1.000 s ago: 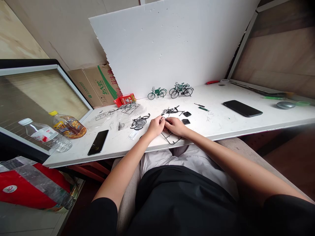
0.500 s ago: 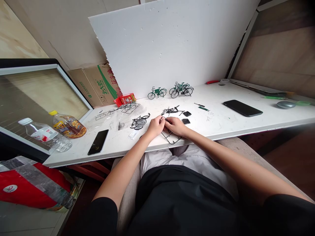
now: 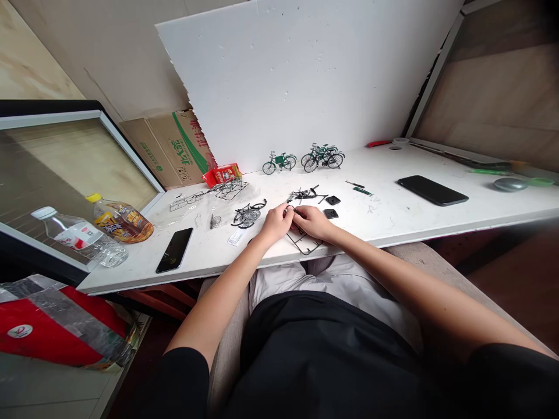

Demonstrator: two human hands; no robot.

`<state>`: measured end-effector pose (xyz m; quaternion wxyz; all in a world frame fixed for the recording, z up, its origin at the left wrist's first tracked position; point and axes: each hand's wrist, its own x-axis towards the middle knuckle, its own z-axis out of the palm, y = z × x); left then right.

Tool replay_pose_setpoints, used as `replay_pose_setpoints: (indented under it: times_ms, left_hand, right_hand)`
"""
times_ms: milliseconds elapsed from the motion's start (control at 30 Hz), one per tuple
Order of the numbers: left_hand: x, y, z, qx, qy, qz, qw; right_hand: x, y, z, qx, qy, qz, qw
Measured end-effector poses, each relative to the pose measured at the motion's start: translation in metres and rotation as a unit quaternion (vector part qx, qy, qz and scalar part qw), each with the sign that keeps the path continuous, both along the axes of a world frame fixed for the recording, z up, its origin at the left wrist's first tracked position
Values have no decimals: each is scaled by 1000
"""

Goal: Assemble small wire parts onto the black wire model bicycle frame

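My left hand (image 3: 278, 222) and my right hand (image 3: 311, 222) meet over the front of the white table, fingers closed around a small dark part whose shape I cannot make out. Below them a black plastic parts frame (image 3: 307, 252) juts out toward the table's edge, partly covered by my right hand. Just behind my hands lie loose black model bicycle pieces (image 3: 303, 194). A partly built black model bicycle (image 3: 248, 215) rests to the left. Two square black pieces (image 3: 332, 213) are to the right of my right hand.
Small finished model bicycles (image 3: 279, 163) stand at the back against a white foam board (image 3: 283, 87). One phone (image 3: 174, 250) lies left, another phone (image 3: 432, 190) right. Bottles (image 3: 120, 220), parts frames (image 3: 231, 188) and a red packet (image 3: 222, 174) occupy the left. A small green tool (image 3: 362, 191) lies right.
The view has shifted very slightly. My hands stay together in the same place, and no object on the table has visibly moved.
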<state>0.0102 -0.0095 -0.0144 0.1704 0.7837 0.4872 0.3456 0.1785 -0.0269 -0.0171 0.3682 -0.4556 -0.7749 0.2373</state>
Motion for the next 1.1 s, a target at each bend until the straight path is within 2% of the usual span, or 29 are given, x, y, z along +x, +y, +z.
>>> replay_pose_setpoints:
  times_ms: [867,1100]
  left_hand:
    - [1,-2,1,-5,-11,-3,1000]
    - [-1,2,-2,9,1,-1,1000]
  right_hand:
    - [0,0,0,-8,-2,-6,1000]
    - [0,0,1,-9,3,3,1000]
